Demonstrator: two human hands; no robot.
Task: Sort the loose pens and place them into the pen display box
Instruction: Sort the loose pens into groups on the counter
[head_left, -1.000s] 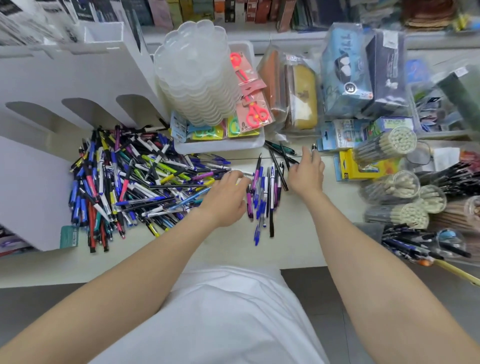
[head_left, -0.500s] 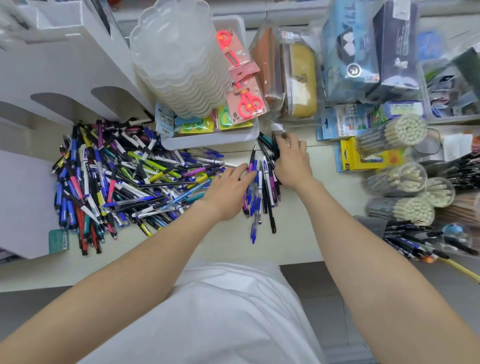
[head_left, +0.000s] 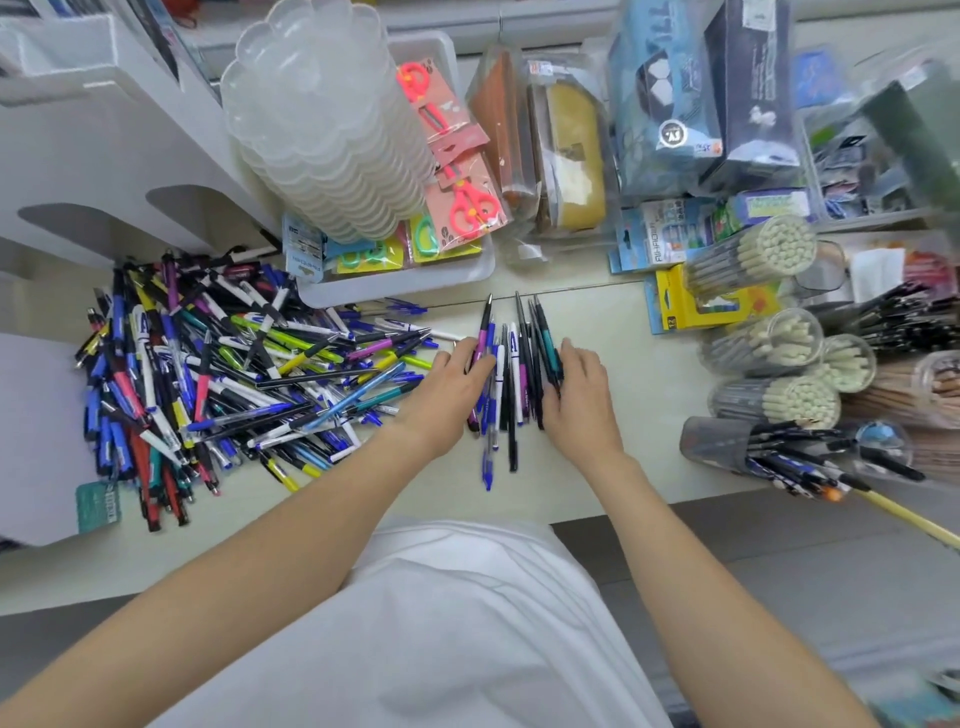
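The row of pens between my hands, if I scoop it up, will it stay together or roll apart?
Likely scatters: the row of pens lies loose, ends uneven. Smooth round barrels may roll on the tabletop. They look stiff and light, so left hand and right hand pressing both sides should help.

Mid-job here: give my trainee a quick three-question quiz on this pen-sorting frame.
1. True or false: the left hand and right hand press the aligned pen bundle from opposite sides.
2. The loose pen pile lies: A) left of the bundle, B) right of it, C) on the floor.
3. Which hand touches the teal pen?
Key: 1 true; 2 A; 3 right hand.
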